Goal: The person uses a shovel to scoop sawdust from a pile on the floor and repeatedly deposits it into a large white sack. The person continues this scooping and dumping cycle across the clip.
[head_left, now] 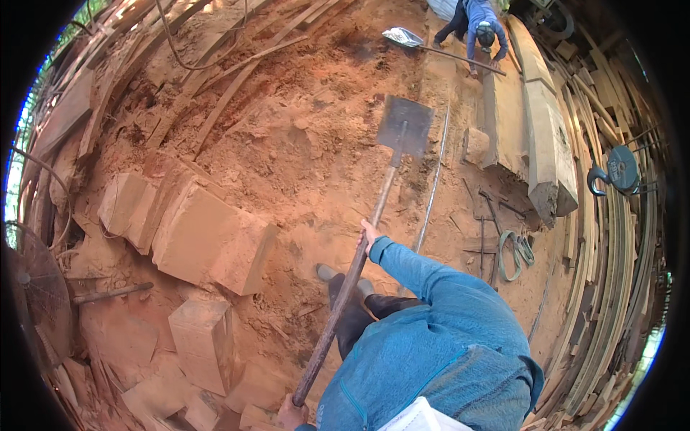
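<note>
A square-bladed shovel (351,276) runs slantwise through the middle of the frame, from the lower edge left of center to the upper center. The right hand (369,237) has its fingers clamped around the wooden handle near the center of the frame. The left hand (290,414), at the bottom edge, is closed on the handle's butt end, its fingers partly cut off by the frame. The flat metal blade (405,126) points up the frame over reddish, sawdust-like ground (302,187); whether it touches that ground is hard to tell from above.

Just right of the blade lies a thin metal rail (434,185). In the upper right, a co-worker in blue (480,18) bends over squared timbers (505,108), near a second shovel (404,37); I cannot tell how those fingers stand. A green strap loop (509,256) lies right of center, a lifting hook (598,181) hangs at the far right, and long boards (611,251) fill the right rim. At left and lower left sit dusty timber blocks (208,237).
</note>
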Action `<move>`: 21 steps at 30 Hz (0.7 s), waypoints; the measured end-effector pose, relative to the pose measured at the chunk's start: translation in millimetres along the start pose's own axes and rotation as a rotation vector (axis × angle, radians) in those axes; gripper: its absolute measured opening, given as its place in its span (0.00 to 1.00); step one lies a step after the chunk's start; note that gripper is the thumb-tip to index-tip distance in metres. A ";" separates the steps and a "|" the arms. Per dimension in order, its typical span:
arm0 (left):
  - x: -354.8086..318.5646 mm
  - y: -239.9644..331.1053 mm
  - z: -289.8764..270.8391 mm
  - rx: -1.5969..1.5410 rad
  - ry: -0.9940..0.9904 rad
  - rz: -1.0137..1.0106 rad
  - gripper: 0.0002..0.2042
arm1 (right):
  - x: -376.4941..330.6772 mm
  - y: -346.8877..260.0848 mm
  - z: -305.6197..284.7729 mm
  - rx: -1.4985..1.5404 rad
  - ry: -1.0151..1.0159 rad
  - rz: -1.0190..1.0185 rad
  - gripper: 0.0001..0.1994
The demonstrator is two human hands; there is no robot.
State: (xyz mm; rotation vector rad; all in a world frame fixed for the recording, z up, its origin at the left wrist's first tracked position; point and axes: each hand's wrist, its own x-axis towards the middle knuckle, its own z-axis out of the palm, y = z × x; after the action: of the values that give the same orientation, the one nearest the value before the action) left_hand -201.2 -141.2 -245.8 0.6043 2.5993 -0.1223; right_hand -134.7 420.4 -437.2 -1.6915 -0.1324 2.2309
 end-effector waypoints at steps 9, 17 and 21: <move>38.6 -26.0 63.4 -0.125 -0.264 -0.111 0.25 | 81.3 39.1 102.1 -0.326 0.009 -0.010 0.16; -68.4 6.7 16.8 -0.116 -0.517 -0.424 0.22 | 149.5 160.1 65.9 -0.639 0.035 0.248 0.15; -96.2 58.3 -16.8 -0.082 -0.647 -0.602 0.19 | 173.2 216.9 32.6 -0.631 0.176 0.496 0.15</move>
State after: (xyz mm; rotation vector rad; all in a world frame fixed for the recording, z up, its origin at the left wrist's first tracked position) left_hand -106.4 -123.7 -185.5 -0.2419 2.0478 -0.3368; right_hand -251.8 276.3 -646.1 -2.4682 -0.4584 2.5398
